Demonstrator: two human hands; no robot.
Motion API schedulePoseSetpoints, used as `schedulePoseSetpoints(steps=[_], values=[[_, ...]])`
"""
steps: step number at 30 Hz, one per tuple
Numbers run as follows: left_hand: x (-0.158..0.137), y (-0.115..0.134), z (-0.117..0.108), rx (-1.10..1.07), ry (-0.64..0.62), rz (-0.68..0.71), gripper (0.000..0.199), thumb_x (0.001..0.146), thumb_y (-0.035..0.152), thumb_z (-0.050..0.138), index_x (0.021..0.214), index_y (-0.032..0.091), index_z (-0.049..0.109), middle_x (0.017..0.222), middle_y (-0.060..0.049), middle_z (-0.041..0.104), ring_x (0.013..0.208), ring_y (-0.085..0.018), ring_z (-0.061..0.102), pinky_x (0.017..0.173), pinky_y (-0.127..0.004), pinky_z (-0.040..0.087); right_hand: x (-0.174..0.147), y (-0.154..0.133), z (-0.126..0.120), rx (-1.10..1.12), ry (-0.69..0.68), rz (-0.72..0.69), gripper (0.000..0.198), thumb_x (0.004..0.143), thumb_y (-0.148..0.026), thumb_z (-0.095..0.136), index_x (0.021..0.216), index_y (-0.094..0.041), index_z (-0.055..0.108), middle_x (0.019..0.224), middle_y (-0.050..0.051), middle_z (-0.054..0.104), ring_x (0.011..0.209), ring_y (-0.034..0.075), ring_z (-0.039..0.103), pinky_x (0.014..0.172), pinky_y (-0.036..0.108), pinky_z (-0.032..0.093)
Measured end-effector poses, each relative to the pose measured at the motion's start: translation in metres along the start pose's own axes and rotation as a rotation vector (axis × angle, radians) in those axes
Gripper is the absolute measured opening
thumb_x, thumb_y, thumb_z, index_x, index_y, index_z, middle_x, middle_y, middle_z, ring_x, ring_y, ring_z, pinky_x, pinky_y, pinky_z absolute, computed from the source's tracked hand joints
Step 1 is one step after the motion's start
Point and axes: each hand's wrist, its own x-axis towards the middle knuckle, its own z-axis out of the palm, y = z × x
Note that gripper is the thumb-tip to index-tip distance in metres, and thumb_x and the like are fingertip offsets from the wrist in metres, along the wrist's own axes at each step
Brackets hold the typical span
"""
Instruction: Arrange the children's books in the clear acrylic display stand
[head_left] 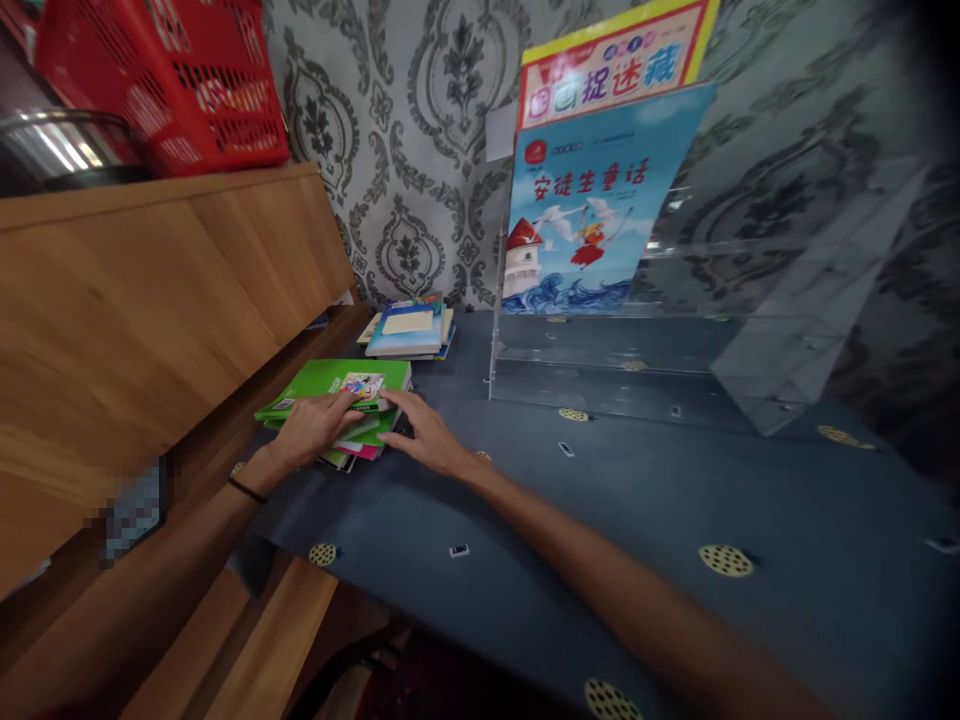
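Observation:
A small stack of books lies at the left of the desk, topped by a green book (315,377) with a colourful picture on its cover. My left hand (319,430) is closed over the near edge of this green book, whose front sits a little above the books under it. Another green cover and a pink edge show below. My right hand (427,435) is at the stack's right side, thumb and fingers apart, fingertips touching the near right corner. Part of the stack is hidden behind my hands.
Behind the stack lies a second pile of books (405,335). A clear acrylic rack (795,340) holds a blue storybook (577,200) and a yellow-edged book (622,60) upright. On the wooden cabinet (172,290) at left stand a red basket (217,90) and a metal bowl (67,145).

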Motion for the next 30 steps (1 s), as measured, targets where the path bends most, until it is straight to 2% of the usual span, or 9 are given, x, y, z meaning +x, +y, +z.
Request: schedulePoseSetpoints(steps=[4, 7, 12, 18, 20, 22, 26, 28, 30], values=[[0.017, 0.008, -0.006, -0.011, 0.025, -0.116, 0.037, 0.104, 0.045, 0.039, 0.103, 0.018, 0.064, 0.085, -0.009, 0.074, 0.079, -0.023, 0.071, 0.062, -0.027, 0.042, 0.004, 0.008, -0.003, 0.048, 0.066, 0.065, 0.054, 0.097, -0.039, 0.059, 0.147, -0.024, 0.046, 0.144, 0.012, 0.056, 0.133, 0.026, 0.051, 0.113, 0.048, 0.04], [0.027, 0.008, -0.01, -0.021, 0.044, -0.129, 0.038, 0.104, 0.045, 0.038, 0.1, 0.019, 0.065, 0.083, -0.008, 0.073, 0.077, -0.022, 0.069, 0.06, -0.027, 0.037, 0.005, 0.016, -0.005, 0.058, 0.084, 0.106, 0.049, 0.096, -0.035, 0.059, 0.143, -0.022, 0.05, 0.14, 0.013, 0.058, 0.13, 0.026, 0.053, 0.111, 0.047, 0.041], [0.039, 0.006, -0.023, -0.006, 0.127, -0.024, 0.05, 0.105, 0.05, 0.032, 0.082, 0.018, 0.063, 0.072, -0.006, 0.068, 0.065, -0.018, 0.063, 0.056, -0.027, 0.032, 0.007, 0.026, -0.009, 0.049, 0.125, 0.121, 0.043, 0.095, -0.033, 0.059, 0.136, -0.021, 0.055, 0.135, 0.013, 0.061, 0.126, 0.026, 0.055, 0.108, 0.047, 0.044], [0.05, 0.021, -0.049, 0.036, 0.392, 0.157, 0.059, 0.107, 0.049, 0.02, 0.076, 0.018, 0.06, 0.06, -0.002, 0.063, 0.053, -0.013, 0.056, 0.052, -0.026, 0.03, 0.009, 0.036, -0.022, 0.084, 0.217, 0.106, 0.035, 0.09, -0.034, 0.065, 0.122, -0.022, 0.066, 0.13, 0.012, 0.066, 0.128, 0.026, 0.054, 0.111, 0.047, 0.04], [0.052, 0.03, -0.06, 0.044, 0.459, 0.2, 0.057, 0.107, 0.047, 0.023, 0.075, 0.018, 0.059, 0.058, -0.001, 0.061, 0.051, -0.012, 0.055, 0.052, -0.026, 0.029, 0.009, 0.037, -0.028, 0.127, 0.252, 0.162, 0.033, 0.085, -0.037, 0.07, 0.113, -0.021, 0.071, 0.121, 0.01, 0.07, 0.118, 0.027, 0.06, 0.105, 0.045, 0.044], [0.056, 0.038, -0.073, 0.03, 0.501, 0.229, 0.055, 0.107, 0.046, 0.026, 0.073, 0.018, 0.058, 0.056, 0.0, 0.059, 0.05, -0.012, 0.053, 0.051, -0.026, 0.028, 0.008, 0.035, -0.035, 0.224, 0.227, 0.237, 0.033, 0.077, -0.042, 0.077, 0.102, -0.02, 0.075, 0.104, 0.007, 0.075, 0.099, 0.025, 0.066, 0.093, 0.042, 0.051], [0.073, 0.055, -0.096, -0.018, 0.536, 0.234, 0.056, 0.107, 0.047, 0.025, 0.072, 0.018, 0.057, 0.055, 0.001, 0.057, 0.049, -0.012, 0.049, 0.051, -0.027, 0.026, -0.003, 0.023, -0.058, 0.407, 0.146, 0.327, 0.04, 0.068, -0.051, 0.081, 0.088, -0.017, 0.077, 0.08, 0.002, 0.075, 0.074, 0.02, 0.066, 0.073, 0.034, 0.054], [0.084, 0.063, -0.107, -0.085, 0.541, 0.216, 0.059, 0.107, 0.051, 0.021, 0.072, 0.019, 0.056, 0.055, 0.002, 0.053, 0.048, -0.012, 0.045, 0.052, -0.028, 0.024, -0.01, 0.015, -0.075, 0.444, 0.183, 0.362, 0.039, 0.065, -0.051, 0.084, 0.082, -0.017, 0.078, 0.077, 0.001, 0.074, 0.07, 0.019, 0.066, 0.068, 0.032, 0.054], [0.096, 0.073, -0.119, -0.209, 0.549, 0.18, 0.061, 0.105, 0.055, 0.02, 0.07, 0.019, 0.054, 0.053, 0.003, 0.046, 0.048, -0.011, 0.04, 0.052, -0.027, 0.023, -0.018, 0.006, -0.093, 0.493, 0.279, 0.397, 0.037, 0.059, -0.048, 0.089, 0.078, -0.018, 0.078, 0.075, 0.0, 0.074, 0.067, 0.017, 0.066, 0.068, 0.03, 0.055]])
